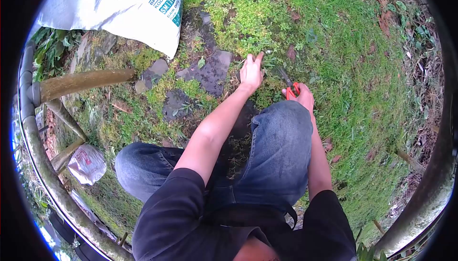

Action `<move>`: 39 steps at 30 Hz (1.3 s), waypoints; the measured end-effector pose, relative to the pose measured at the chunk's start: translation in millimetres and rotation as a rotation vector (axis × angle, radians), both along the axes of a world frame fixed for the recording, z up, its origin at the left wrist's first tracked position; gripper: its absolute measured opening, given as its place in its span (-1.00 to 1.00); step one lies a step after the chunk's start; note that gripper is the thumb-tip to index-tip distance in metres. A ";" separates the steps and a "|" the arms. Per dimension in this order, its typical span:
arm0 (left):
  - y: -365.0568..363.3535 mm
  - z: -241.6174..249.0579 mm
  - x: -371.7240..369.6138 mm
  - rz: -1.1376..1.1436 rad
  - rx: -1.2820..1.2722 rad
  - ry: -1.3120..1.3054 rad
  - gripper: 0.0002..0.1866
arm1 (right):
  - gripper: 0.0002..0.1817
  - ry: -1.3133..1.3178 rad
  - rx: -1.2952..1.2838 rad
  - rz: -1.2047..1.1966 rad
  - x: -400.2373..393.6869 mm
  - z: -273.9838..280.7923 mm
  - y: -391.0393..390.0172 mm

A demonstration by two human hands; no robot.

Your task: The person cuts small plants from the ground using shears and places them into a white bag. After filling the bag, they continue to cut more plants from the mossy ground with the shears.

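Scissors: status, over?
Right hand holding red-handled scissors, blades toward the grass. Left hand at the grass, hold unclear. Right knee close by the scissors.

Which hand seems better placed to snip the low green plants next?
Probably the right: the right hand holds orange-handled metal scissors, blades pointing towards the plants, while the left hand shows no tool.

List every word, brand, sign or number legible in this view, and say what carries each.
All on the large white sack, several running out of sight:
"CV.TAPI..."
"LAMPUNG T..."
"BERA..."
"BPOM RI MD"
"KODE PRODU..."
"BAIK DIG..."
Lettering starting "SM" in the sack's green block: rest too blurred to be sure.
Faint print along the sack's top edge: cut off, unreadable.
Red print on the small pale bag: too small to read.
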State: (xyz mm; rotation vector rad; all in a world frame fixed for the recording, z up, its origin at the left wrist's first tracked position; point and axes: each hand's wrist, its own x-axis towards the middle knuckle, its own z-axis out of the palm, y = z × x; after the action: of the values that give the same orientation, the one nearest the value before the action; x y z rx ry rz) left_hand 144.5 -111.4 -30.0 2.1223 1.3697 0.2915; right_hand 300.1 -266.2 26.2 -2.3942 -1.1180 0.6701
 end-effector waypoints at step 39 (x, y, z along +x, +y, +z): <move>90.4 -18.3 8.1 -0.052 -0.532 -0.027 -0.80 | -0.46 -0.293 0.071 0.383 1.9 -54.2 41.8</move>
State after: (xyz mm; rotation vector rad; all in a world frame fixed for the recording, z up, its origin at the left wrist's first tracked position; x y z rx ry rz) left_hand 152.6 -21.0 -48.3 1.6983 1.2094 -0.0643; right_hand 302.1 -224.4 -27.9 -2.2870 -1.7197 0.3892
